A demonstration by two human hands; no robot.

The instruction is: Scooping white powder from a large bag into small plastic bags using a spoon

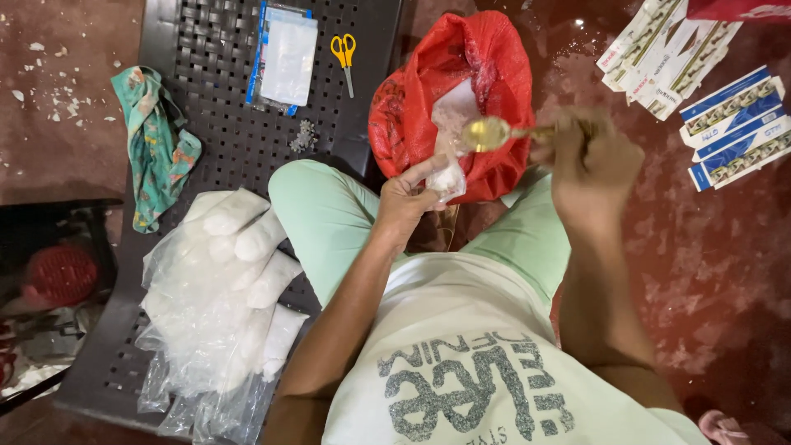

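My left hand (405, 198) pinches a small clear plastic pouch (449, 178) partly filled with white powder, held over my knees. My right hand (589, 156) grips a brass-coloured spoon (490, 132) whose bowl hovers just above the pouch's mouth. Behind both sits an open red plastic bag (486, 58) with white powder inside. I sit in light green trousers with the red bag between my legs.
A dark perforated bench (222, 107) at left carries a heap of filled clear pouches (227, 280), a packet of empty bags (287, 56), yellow-handled scissors (344, 54) and a green patterned cloth (154, 140). Flat white and blue cartons (709, 91) lie on the reddish floor at right.
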